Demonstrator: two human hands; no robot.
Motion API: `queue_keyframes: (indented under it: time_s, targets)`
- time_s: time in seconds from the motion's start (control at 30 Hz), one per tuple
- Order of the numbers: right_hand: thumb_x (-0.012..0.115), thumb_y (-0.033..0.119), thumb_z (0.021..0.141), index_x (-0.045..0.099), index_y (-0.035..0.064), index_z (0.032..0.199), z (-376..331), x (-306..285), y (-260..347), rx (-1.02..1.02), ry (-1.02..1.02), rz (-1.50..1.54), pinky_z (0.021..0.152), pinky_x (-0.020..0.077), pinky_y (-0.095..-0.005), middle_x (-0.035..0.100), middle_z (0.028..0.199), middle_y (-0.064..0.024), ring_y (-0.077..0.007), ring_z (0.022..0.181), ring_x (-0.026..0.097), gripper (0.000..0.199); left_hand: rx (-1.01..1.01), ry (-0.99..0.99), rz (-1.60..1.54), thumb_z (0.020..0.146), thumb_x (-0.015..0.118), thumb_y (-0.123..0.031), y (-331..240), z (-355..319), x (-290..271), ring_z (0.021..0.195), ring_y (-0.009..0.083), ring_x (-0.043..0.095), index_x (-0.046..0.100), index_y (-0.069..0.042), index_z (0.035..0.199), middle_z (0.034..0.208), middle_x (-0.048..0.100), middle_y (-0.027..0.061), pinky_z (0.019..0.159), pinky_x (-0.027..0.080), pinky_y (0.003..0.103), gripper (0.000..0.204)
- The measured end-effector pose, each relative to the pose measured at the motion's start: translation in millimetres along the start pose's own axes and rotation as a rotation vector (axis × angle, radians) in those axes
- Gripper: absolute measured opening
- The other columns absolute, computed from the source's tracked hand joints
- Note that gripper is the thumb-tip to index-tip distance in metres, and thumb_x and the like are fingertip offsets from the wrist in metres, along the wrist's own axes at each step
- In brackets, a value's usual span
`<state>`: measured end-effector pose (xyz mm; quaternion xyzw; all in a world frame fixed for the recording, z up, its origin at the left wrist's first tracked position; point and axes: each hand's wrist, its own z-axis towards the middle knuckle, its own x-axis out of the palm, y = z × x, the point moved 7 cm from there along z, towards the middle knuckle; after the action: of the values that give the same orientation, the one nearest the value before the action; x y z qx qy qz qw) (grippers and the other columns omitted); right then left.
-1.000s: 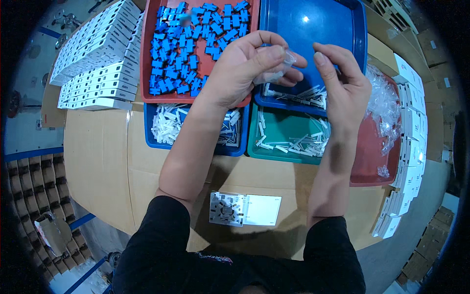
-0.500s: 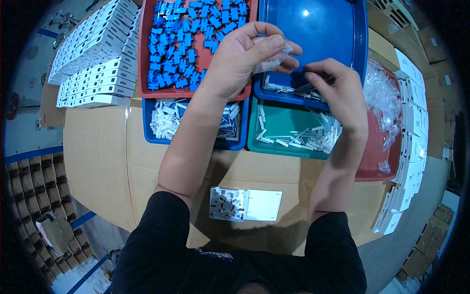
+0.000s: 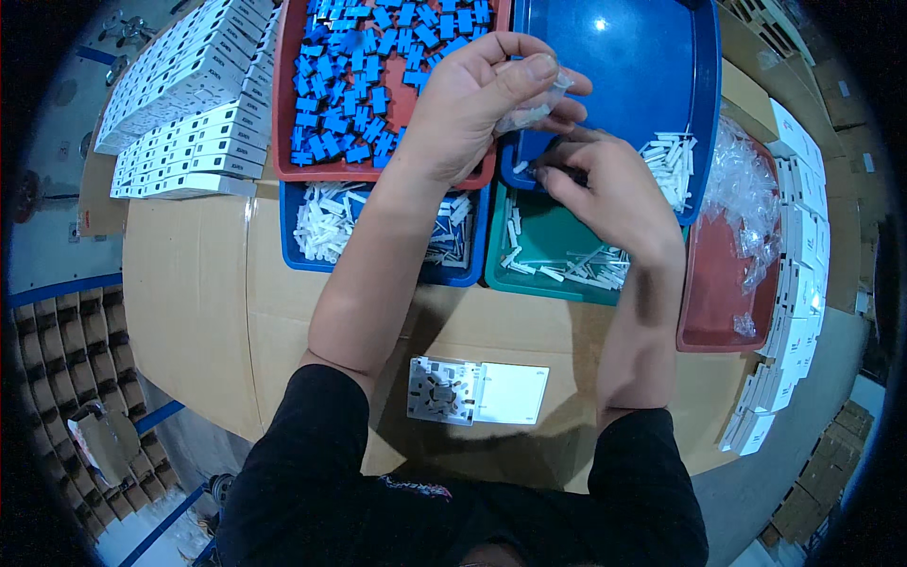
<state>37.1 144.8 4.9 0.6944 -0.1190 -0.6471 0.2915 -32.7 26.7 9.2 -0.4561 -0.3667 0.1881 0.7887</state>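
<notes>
My left hand (image 3: 468, 109) is raised over the near right part of a red tray (image 3: 285, 113) of blue plastic pieces (image 3: 335, 104). Its thumb and fingers pinch a small clear plastic bag (image 3: 531, 111); whitish contents show faintly through it. Close to the bag, my right hand (image 3: 614, 189) reaches into the near left corner of a large blue tray (image 3: 614, 71). Its fingers are curled together, and whatever is between them is hidden. Small white plastic parts (image 3: 671, 165) lie in that tray, to the right of my right hand.
In front stand a green tray (image 3: 548, 231) with slim white pieces and a smaller blue tray (image 3: 288, 231) with white plugs. An open white box (image 3: 477, 390) lies near me on cardboard. Clear bags (image 3: 742, 194) fill a right-hand red tray (image 3: 694, 312). White boxes (image 3: 189, 104) are stacked left.
My right hand has moved left along the near edge of the large blue tray, toward the bag, uncovering white parts. My left hand still holds the bag. The whole view has shifted slightly.
</notes>
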Motion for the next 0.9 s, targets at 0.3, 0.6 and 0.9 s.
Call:
queue_keyframes:
  time_s: [0.3, 0.6, 0.9]
  targets:
    - [0.07, 0.011, 0.086, 0.073, -0.0018, 0.097, -5.7, -12.1, 1.1, -0.053, -0.002, 0.197, 0.079, 0.0536, -0.0419, 0.07, 0.095, -0.0196, -0.0358, 0.088, 0.069, 0.017, -0.021, -0.006, 0.009, 0.101, 0.061, -0.036, 1.8, 0.4, 1.6, 0.099, 0.0301, 0.072, 0.055, -0.006, 0.122, 0.119, 0.067, 0.0247, 0.083, 0.062, 0.039, 0.037]
    - [0.067, 0.006, 0.088, 0.069, -0.0019, 0.101, -4.9, -26.3, -19.0, -0.07, -0.23, 0.137, 0.071, 0.054, -0.0352, 0.07, 0.091, -0.0179, -0.0269, 0.078, 0.07, 0.015, -0.06, -0.012, -0.016, 0.102, 0.058, -0.037, 7.2, 0.1, 2.8, 0.099, 0.0307, 0.072, 0.051, -0.003, 0.125, 0.122, 0.065, 0.026, 0.084, 0.061, 0.039, 0.041]
    - [0.078, 0.02, 0.081, 0.074, -0.001, 0.095, -3.5, -13.2, 11.5, -0.199, -0.181, 0.06, 0.086, 0.0526, -0.0427, 0.07, 0.103, -0.0202, -0.0383, 0.097, 0.066, 0.025, -0.048, -0.016, 0.025, 0.103, 0.056, -0.037, 6.2, 1.3, 2.1, 0.101, 0.0302, 0.071, 0.051, -0.003, 0.127, 0.122, 0.065, 0.0257, 0.085, 0.061, 0.039, 0.042]
